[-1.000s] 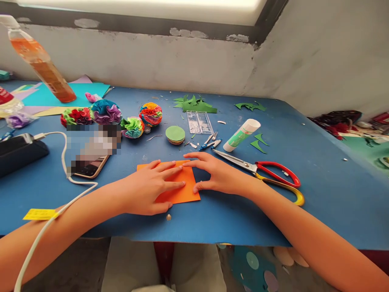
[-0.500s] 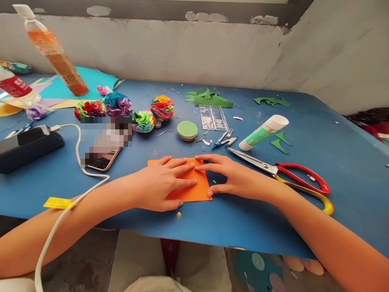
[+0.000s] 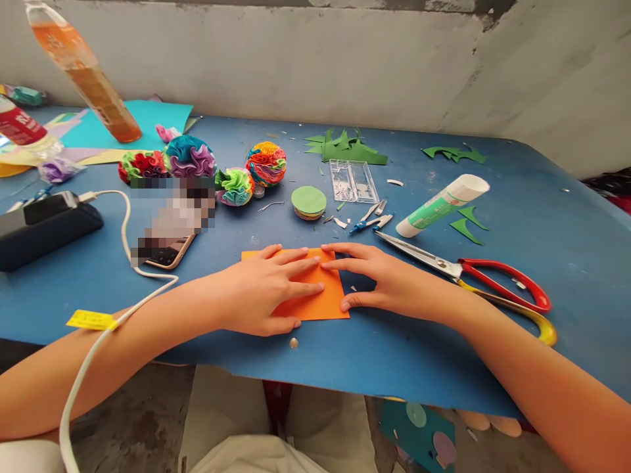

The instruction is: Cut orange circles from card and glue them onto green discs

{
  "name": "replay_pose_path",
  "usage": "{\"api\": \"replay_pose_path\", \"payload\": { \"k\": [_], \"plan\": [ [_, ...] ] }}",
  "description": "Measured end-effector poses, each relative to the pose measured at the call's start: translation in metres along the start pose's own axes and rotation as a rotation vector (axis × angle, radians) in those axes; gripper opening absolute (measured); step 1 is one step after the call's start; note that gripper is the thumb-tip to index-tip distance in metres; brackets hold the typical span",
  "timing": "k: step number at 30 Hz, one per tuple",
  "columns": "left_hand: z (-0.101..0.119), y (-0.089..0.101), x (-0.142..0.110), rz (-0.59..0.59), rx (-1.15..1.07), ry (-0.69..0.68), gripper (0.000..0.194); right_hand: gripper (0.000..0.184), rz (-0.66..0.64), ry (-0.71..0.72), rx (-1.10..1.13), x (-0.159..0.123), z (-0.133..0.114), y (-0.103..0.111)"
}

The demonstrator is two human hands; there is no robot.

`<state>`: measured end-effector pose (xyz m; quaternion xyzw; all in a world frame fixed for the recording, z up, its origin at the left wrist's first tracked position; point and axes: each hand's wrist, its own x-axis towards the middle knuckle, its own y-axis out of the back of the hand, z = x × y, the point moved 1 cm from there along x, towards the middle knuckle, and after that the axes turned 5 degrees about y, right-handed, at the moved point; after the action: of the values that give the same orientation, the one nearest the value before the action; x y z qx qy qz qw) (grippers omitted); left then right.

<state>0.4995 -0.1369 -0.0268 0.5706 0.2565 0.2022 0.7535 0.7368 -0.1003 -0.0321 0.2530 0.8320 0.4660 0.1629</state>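
An orange sheet of paper (image 3: 315,305) lies flat on the blue table near its front edge. My left hand (image 3: 269,289) rests on the paper with fingers spread, covering its left part. My right hand (image 3: 374,276) is at the paper's right side, fingers apart, with fingertips on the paper and the thumb at its right edge. Beyond the hands sits a stack of round paper discs (image 3: 309,201), green on top. Scissors (image 3: 448,266) with red and yellow handles lie by my right forearm, and a glue stick (image 3: 438,207) stands tilted behind them.
Ruffled paper balls (image 3: 266,165) and a phone (image 3: 172,251) are at the left. A white cable (image 3: 129,223) crosses my left forearm. A drink bottle (image 3: 91,79), a compass (image 3: 369,220), a clear plastic case (image 3: 353,180) and green paper scraps (image 3: 345,146) stand or lie farther back.
The camera view has shifted slightly, so the table items sit a little differently in the picture. Both hands stay on the orange paper in nearly the same pose.
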Motion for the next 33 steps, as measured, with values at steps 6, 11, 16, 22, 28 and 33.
{"api": "replay_pose_path", "payload": {
  "k": [6,11,16,22,28,33],
  "plan": [
    [0.001,0.0,0.0,0.006,-0.009,0.001,0.053,0.053,-0.005,0.0,0.001,-0.001,0.0,0.0],
    [0.001,0.004,0.0,-0.003,-0.023,0.004,0.052,0.052,-0.008,-0.009,-0.019,0.0,-0.001,0.001],
    [0.001,0.009,0.002,-0.022,-0.049,0.025,0.05,0.052,-0.002,-0.001,-0.062,-0.001,0.0,0.001],
    [-0.003,0.006,0.005,-0.009,-0.065,0.035,0.042,0.05,0.005,0.01,-0.102,0.003,0.004,0.001],
    [-0.012,-0.008,0.005,0.033,-0.142,0.027,0.059,0.048,-0.03,0.036,-0.236,0.008,-0.005,0.01],
    [-0.015,-0.014,0.007,0.077,-0.196,0.064,0.08,0.03,0.206,0.157,-0.545,0.016,-0.019,-0.01]
  ]
}}
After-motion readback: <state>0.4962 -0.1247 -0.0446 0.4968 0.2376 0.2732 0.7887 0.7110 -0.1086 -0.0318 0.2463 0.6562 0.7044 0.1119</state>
